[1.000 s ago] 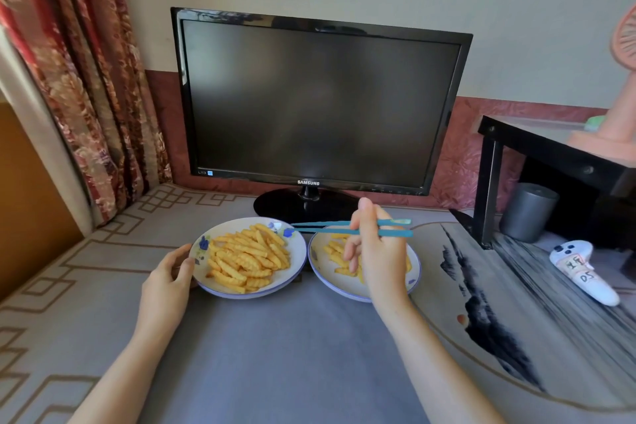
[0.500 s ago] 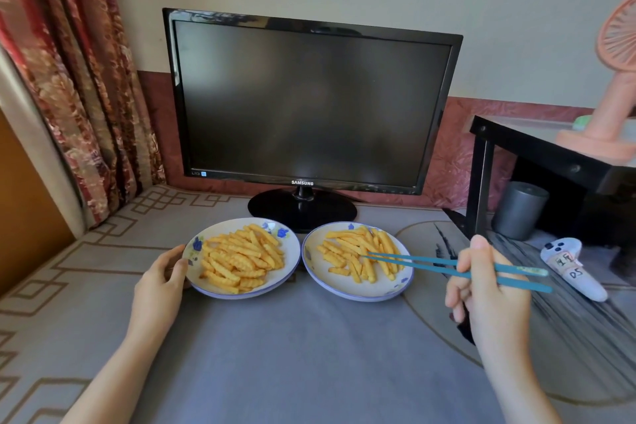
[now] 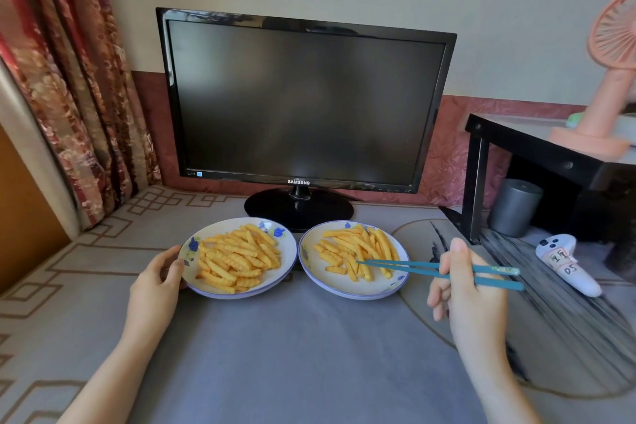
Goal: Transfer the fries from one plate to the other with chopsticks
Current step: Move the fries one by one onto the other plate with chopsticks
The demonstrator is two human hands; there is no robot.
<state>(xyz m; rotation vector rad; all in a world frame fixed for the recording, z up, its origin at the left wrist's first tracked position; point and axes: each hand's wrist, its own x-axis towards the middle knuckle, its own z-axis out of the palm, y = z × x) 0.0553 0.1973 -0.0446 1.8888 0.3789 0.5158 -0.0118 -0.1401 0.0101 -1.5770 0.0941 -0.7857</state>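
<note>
Two plates share the fries [image 3: 237, 258] as the right hand [image 3: 471, 289], fingers [image 3: 457, 253] gripping chopsticks [image 3: 406, 264], returns from the left plate [image 3: 288, 262], held by the left hand [image 3: 155, 286], to the right plate [image 3: 344, 287], apparently for another piece.

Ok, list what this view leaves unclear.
Head view:
- Chopsticks tips: buried among fries on the right plate; whether they pinch one is unclear.
- Left hand: fingers partly hidden under the left plate rim.
- Pink fan: cut off by the right edge.
- Controller label: too small to read.
</note>
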